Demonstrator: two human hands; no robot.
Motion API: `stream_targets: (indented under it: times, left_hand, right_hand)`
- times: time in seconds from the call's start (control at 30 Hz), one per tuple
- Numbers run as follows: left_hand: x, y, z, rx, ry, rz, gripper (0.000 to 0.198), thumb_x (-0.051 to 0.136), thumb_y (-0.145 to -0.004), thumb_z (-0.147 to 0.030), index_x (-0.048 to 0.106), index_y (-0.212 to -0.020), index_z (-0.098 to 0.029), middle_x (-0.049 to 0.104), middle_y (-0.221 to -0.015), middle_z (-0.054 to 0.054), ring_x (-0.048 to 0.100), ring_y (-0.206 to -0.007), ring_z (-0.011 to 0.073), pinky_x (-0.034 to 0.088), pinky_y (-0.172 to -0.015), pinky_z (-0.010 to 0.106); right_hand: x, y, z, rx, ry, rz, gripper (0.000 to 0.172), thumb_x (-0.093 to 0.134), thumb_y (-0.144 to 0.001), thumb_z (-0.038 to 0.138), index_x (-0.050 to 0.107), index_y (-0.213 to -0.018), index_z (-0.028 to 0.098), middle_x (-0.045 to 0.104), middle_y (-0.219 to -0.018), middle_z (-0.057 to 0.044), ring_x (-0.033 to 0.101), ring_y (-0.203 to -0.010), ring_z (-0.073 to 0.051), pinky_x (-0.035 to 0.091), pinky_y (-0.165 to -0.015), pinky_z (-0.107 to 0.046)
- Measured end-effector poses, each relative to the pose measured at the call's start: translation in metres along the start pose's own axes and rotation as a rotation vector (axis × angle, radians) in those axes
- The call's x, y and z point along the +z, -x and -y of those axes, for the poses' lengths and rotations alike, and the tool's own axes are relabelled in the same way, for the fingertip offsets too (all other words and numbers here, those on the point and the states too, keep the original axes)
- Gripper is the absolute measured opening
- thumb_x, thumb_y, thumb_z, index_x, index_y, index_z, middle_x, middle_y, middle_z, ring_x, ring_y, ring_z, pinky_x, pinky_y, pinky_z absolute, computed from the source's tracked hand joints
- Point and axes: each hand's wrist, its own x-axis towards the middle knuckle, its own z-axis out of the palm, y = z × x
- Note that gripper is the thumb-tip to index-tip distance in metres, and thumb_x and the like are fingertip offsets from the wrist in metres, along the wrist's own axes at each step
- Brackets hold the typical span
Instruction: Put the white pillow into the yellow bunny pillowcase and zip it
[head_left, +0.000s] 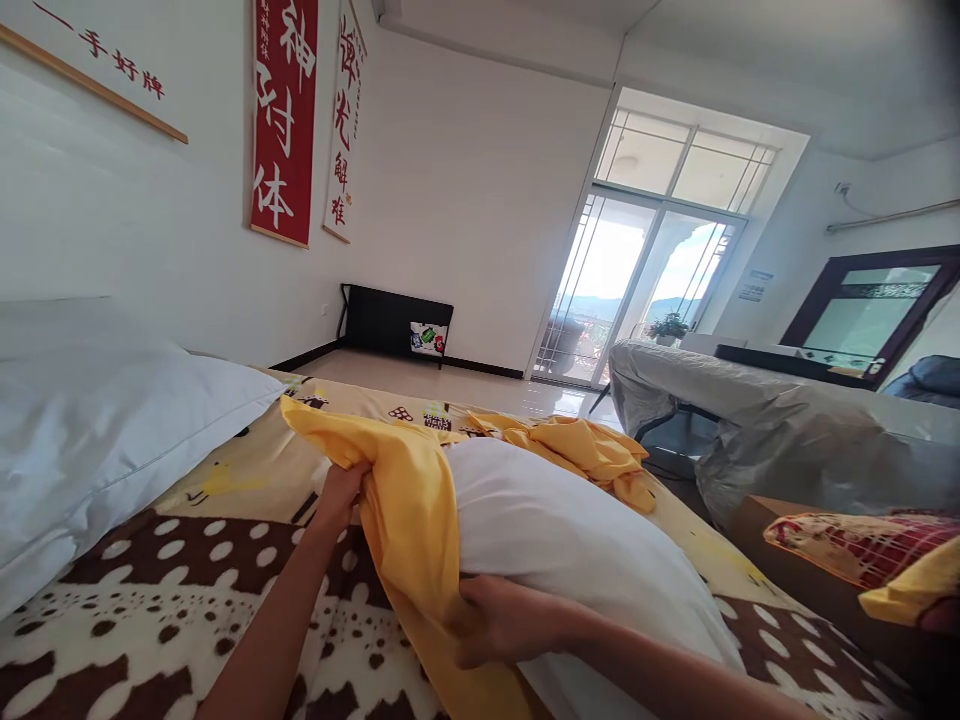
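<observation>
Both my left hand (pixel 341 495) and right hand (pixel 499 620) clamp the yellow cloth pillowcase (pixel 409 510), half over the white stuffed pillow (pixel 555 530) mid-frame; next, I judge, pull it further.

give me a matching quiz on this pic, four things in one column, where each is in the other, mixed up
1 yellow cover
2 middle pillow
3 left pillow
4 red banner

a hangs on the wall
b partly under the cover
c lies untouched on the blanket
d gripped by left hand and right hand

Pairs: 1-d, 2-b, 3-c, 4-a
</observation>
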Motion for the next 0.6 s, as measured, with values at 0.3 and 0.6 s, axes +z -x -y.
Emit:
stream_targets:
  times: [0.3, 0.6]
  left_hand:
    - [-0.004, -0.002, -0.004, 0.009, 0.021, -0.002, 0.023, 0.069, -0.063, -0.016, 0.065, -0.085, -0.013, 0.07, -0.086, 0.008, 0.063, -0.072, 0.0183, 0.048, -0.06, 0.026]
    - [-0.008, -0.002, -0.009, -0.034, 0.112, 0.006, 0.019, 0.071, -0.067, -0.017, 0.063, -0.084, -0.011, 0.071, -0.088, 0.011, 0.065, -0.066, 0.0182, 0.053, -0.061, 0.03]
  right_hand:
    - [-0.026, -0.011, 0.014, -0.178, -0.291, -0.031, 0.025, 0.07, -0.066, 0.036, 0.067, -0.082, 0.018, 0.064, -0.079, 0.0, 0.056, -0.073, -0.016, 0.043, -0.068, -0.026]
    - [-0.062, -0.041, 0.029, -0.024, -0.64, -0.032, 0.035, 0.084, -0.048, 0.026, 0.07, -0.08, 0.021, 0.071, -0.091, -0.003, 0.064, -0.087, -0.021, 0.05, -0.078, -0.031]
